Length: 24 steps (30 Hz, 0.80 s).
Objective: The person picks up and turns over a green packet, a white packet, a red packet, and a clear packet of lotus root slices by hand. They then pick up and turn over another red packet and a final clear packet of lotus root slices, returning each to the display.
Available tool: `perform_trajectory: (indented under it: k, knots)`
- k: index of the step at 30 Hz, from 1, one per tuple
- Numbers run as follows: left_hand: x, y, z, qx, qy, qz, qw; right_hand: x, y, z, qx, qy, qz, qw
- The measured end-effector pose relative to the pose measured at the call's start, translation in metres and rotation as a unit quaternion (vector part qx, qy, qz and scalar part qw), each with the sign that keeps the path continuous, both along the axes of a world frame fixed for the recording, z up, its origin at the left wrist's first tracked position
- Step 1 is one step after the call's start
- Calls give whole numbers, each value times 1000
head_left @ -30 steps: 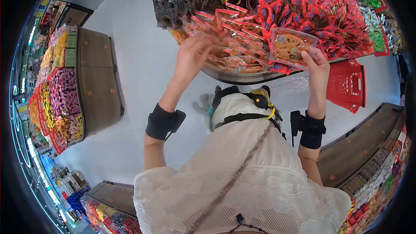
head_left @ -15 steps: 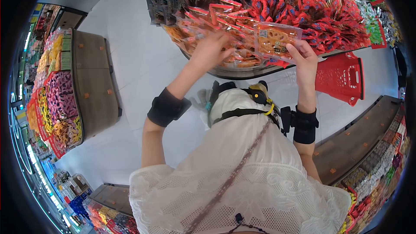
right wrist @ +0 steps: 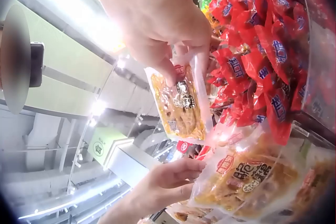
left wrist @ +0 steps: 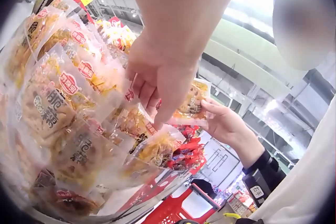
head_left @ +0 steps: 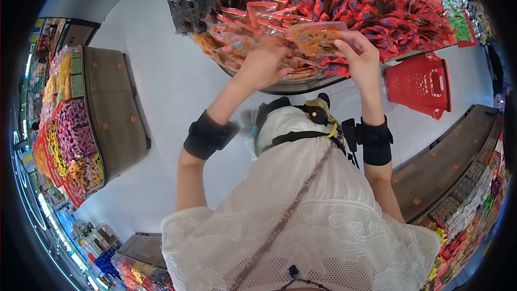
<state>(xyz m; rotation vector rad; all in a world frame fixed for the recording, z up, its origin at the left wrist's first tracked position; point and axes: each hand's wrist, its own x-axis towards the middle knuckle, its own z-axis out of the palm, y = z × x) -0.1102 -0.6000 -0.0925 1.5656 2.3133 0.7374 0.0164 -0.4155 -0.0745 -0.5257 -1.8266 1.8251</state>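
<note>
My right hand [head_left: 363, 64] pinches a clear snack packet [head_left: 318, 39] by its edge, raised over the display; in the right wrist view the packet [right wrist: 181, 106] shows its orange-brown contents and dark lettering. Lower and to the left, my left hand [head_left: 261, 70] is among the clear packets [head_left: 229, 48] near the bin's front rim. Seen from the left wrist, the fingers of that hand [left wrist: 165, 79] are bent, thumb at the top edge of a packet [left wrist: 157, 148]. The right wrist view shows its fingers at the edge of a similar packet [right wrist: 239, 176].
Red packets [head_left: 377, 8] fill the bin to the right, dark ones [head_left: 191, 8] the back left. A red basket [head_left: 417, 83] is on the floor at the right. Another candy stand [head_left: 110, 113] is at the left, and a low shelf [head_left: 436, 167] at the lower right.
The display has shifted left in the head view. My right hand has moved left with its packet, closer to my left hand, which has gone from the bin's left side further in among the packets.
</note>
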Motion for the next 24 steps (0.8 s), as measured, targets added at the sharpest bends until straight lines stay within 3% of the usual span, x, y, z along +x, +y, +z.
perform_trajectory:
  k: [4,11,14,17,24]
  knots:
    - [-3,0,-4,51,54,-58,996,-5,0,-5,45,9,13,999]
    - [10,-11,-4,14,57,-29,998,-12,-15,-5,153,-10,68,986]
    - [17,-13,-5,34,58,-10,998,-14,-20,4,246,-89,102,960]
    - [22,-13,-4,55,81,-1,995,-20,-24,-1,333,-79,114,933]
    - [23,-14,-3,60,90,-1,994,-31,-34,-25,384,-77,137,910]
